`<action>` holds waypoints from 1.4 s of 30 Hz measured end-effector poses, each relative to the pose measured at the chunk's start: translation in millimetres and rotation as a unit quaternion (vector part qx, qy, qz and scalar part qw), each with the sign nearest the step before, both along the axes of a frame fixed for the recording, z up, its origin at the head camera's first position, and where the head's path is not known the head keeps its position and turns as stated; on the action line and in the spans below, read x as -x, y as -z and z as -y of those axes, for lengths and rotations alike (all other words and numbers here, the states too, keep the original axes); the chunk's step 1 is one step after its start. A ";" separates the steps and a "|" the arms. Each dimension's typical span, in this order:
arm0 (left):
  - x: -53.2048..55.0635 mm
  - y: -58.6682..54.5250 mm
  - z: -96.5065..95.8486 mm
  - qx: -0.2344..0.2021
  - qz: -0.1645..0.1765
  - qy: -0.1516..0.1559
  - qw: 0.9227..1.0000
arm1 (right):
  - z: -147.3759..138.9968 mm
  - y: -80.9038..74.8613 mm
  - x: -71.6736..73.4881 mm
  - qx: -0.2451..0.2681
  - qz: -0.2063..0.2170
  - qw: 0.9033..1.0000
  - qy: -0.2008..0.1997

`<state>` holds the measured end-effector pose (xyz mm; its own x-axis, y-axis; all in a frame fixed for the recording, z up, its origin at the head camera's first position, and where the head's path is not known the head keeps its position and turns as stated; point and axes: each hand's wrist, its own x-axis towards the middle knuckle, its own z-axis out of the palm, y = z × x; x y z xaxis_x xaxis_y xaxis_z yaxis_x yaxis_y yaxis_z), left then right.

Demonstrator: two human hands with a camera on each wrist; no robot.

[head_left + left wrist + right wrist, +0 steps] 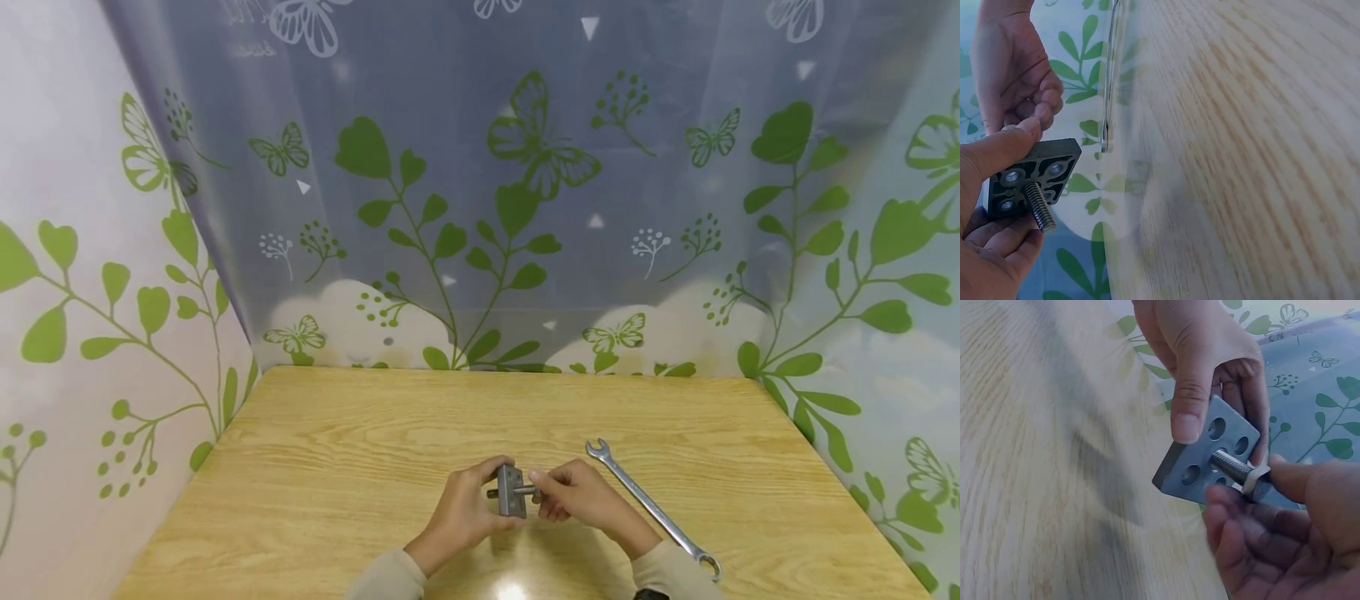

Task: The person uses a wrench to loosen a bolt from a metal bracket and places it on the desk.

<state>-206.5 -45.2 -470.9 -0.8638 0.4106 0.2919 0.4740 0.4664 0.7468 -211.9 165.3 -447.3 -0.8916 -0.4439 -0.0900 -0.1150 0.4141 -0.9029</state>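
Low in the centre of the head view, my left hand (467, 507) grips a small square grey metal plate (506, 502) by its edges, thumb on one side and fingers on the other. Round holes (1191, 474) sit near the plate's corners. A hex-head bolt (1230, 466) runs through its middle, and the threaded end (1040, 207) sticks out of the ribbed back face. With thumb and fingers, my right hand (587, 500) pinches the bolt at its head (1257, 483), which stands off from the plate. Both hands are held above the table.
A long combination wrench (654, 507) lies slantwise on the wooden table (337, 442), just right of my right hand, its open end pointing away. Patterned sheeting (435, 208) with leaves and butterflies walls the table at the back and both sides.
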 end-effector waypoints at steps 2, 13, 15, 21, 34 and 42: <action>0.2 0.1 0.2 0.000 0.000 0.001 1.000 | -0.7 -0.1 0.3 -0.012 -0.029 0.999 -0.006; 3.4 0.1 4.8 -0.006 -0.005 0.009 1.000 | -1.2 1.0 0.8 0.011 -0.104 0.994 -0.013; 3.9 0.8 5.2 -0.006 -0.009 0.010 1.000 | -1.3 1.3 1.3 0.004 -0.100 0.995 -0.017; 4.1 1.3 4.6 -0.009 -0.009 0.011 1.000 | -1.1 1.1 1.5 -0.007 -0.023 1.000 -0.008; 2.7 1.8 2.8 -0.005 -0.010 0.007 1.000 | -0.2 0.6 -0.9 -0.018 -0.056 0.998 0.005; 2.3 0.0 2.2 -0.007 0.000 -0.001 1.000 | -2.0 0.7 0.1 0.012 -0.096 0.995 0.005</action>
<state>-208.8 -47.4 -470.8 -0.8650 0.4041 0.2976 0.4726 0.4567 0.7537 -212.1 167.3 -448.0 -0.8954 -0.4357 0.0919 -0.2820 0.3951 -0.8743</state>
